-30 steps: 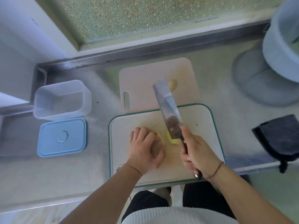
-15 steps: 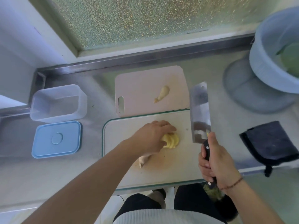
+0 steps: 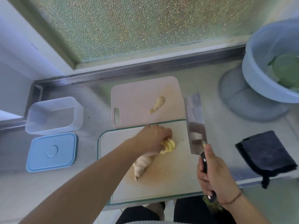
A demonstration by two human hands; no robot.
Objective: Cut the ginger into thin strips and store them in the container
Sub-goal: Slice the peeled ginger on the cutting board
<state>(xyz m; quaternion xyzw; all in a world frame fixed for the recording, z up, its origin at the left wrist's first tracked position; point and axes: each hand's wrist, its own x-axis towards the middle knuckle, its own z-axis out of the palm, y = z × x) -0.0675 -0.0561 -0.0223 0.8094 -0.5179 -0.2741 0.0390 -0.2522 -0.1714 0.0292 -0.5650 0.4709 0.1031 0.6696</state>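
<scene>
We find no readable text, labels, brands or numbers. We check cleaver (image 3: pixel 195 125) blade, blue lid (image 3: pixel 51 152), clear container (image 3: pixel 54 115), both cutting boards: all blank or too blurred to read.

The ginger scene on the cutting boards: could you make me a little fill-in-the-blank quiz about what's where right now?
1. The right hand holds a ____ by its black handle.
2. The left hand rests on the yellow ginger slices on the ____-rimmed board.
3. The clear container has no lid on; its ____ lid lies on the counter beside it.
4. A lone ginger piece lies on the ____ board.

Missing words: cleaver; green; blue; pink
</scene>
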